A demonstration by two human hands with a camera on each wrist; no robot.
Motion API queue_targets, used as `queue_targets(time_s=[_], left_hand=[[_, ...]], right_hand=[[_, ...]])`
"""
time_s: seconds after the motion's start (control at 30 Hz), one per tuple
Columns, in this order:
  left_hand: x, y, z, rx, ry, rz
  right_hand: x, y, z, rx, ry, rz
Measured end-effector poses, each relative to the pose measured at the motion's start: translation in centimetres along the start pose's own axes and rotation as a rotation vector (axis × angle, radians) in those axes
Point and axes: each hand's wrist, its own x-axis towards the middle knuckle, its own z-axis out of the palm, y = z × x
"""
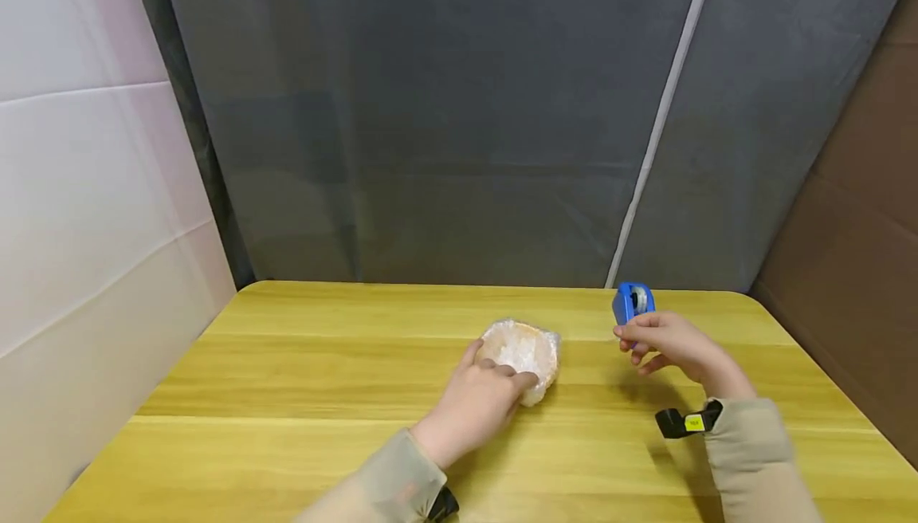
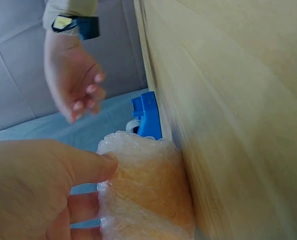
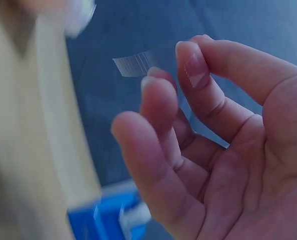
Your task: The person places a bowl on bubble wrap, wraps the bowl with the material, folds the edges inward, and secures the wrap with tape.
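A round, orange-toned object wrapped in bubble wrap (image 1: 543,348) sits on the table; its exact kind is hidden by the wrap. My left hand (image 1: 473,403) holds it from above, thumb and fingers spread over its near and left sides. In the left wrist view the thumb touches the bubble-wrapped object (image 2: 148,190). My right hand (image 1: 670,348) is raised over the table, to the right of the wrapped object. Between thumb and index finger it pinches a short strip of clear tape (image 3: 133,65), whose cut edge is jagged. Just behind that hand stands a blue tape dispenser (image 1: 622,305).
The wood-grain table (image 1: 287,379) ends at a grey fabric wall (image 1: 430,148) at the back. A white panel (image 1: 93,172) stands on the left and a brown one (image 1: 853,252) on the right. Each wrist wears a black camera strap.
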Motion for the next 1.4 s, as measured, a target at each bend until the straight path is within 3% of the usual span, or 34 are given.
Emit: queue_targets(time_s=[0.33, 0.63, 1.4], left_hand=[[1.0, 1.1, 0.4, 0.004, -0.03, 0.002], [1.1, 1.7, 0.0, 0.021, -0.012, 0.015], [1.0, 2.1, -0.3, 0.059, 0.014, 0.027]], right_hand=[[2.2, -3.9, 3.7, -0.057, -0.081, -0.134], [4.4, -4.3, 6.8, -0.206, -0.141, -0.16], [4.3, -4.1, 8.2, -0.448, -0.09, -0.182]])
